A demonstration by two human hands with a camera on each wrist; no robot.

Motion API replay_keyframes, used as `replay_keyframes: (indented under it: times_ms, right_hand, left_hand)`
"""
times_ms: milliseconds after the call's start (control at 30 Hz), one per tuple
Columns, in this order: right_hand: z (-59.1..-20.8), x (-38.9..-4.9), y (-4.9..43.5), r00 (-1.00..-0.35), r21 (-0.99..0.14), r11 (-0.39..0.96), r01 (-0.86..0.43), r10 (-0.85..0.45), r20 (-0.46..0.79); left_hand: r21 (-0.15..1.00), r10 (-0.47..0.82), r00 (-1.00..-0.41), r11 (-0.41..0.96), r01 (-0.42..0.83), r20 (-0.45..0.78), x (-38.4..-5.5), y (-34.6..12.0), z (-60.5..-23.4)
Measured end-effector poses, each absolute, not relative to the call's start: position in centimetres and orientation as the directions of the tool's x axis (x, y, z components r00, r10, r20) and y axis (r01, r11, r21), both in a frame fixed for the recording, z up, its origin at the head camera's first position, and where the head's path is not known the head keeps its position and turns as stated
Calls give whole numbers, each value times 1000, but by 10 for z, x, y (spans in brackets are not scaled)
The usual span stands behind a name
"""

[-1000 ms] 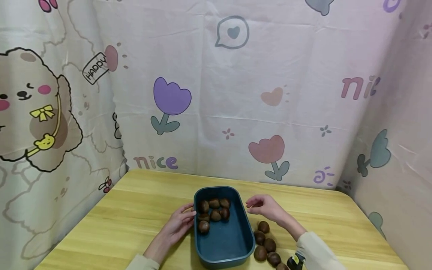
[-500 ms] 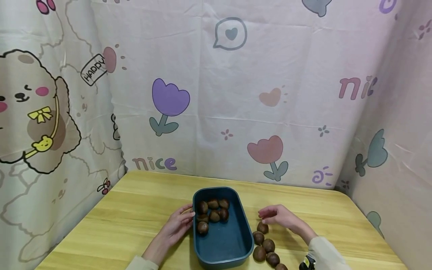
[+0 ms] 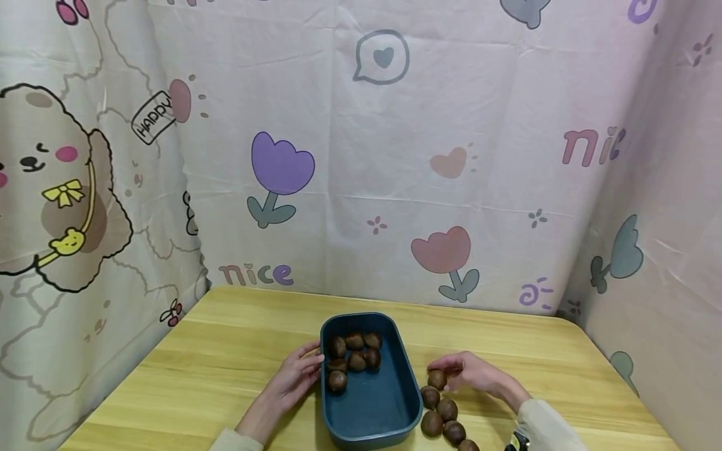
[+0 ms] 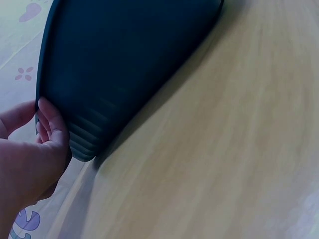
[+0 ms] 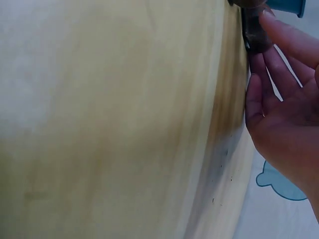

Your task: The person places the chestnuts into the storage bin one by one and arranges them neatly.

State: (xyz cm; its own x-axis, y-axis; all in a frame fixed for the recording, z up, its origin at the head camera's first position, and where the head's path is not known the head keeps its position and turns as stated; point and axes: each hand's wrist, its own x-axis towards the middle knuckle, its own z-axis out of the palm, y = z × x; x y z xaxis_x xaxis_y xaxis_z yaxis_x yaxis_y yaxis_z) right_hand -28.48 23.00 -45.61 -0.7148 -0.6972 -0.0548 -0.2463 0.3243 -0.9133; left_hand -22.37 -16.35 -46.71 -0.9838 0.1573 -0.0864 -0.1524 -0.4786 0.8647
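Note:
A dark blue rectangular box (image 3: 372, 410) stands on the table, with several brown chestnuts (image 3: 355, 360) gathered at its far left end. On the box's left side is my left hand (image 3: 292, 379); in the left wrist view its thumb and fingers pinch the rim of the box (image 4: 114, 59). To the right of the box, my right hand (image 3: 476, 374) has thumb and fingers around the farthest chestnut (image 3: 437, 379) of a loose group. From the right wrist, that chestnut (image 5: 256, 34) shows between the thumb and the fingers.
Several more chestnuts (image 3: 447, 410) lie on the wooden table (image 3: 225, 357) along the box's right side, running toward the near edge. A patterned cloth (image 3: 361, 156) hangs behind the table and at both sides.
My right hand has moved from beside the box's right rim, rightward and nearer, down to the farthest loose chestnut and taken hold of it. The left hand stays at the box.

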Motion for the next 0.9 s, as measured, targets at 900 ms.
replay_keyframes:
  times_ms: [900]
  right_hand:
    - [-455, -288, 218, -831, -788, 527, -320, -555, -34]
  left_hand:
    - [857, 151, -984, -492, -154, -90, -222, -163, -466]
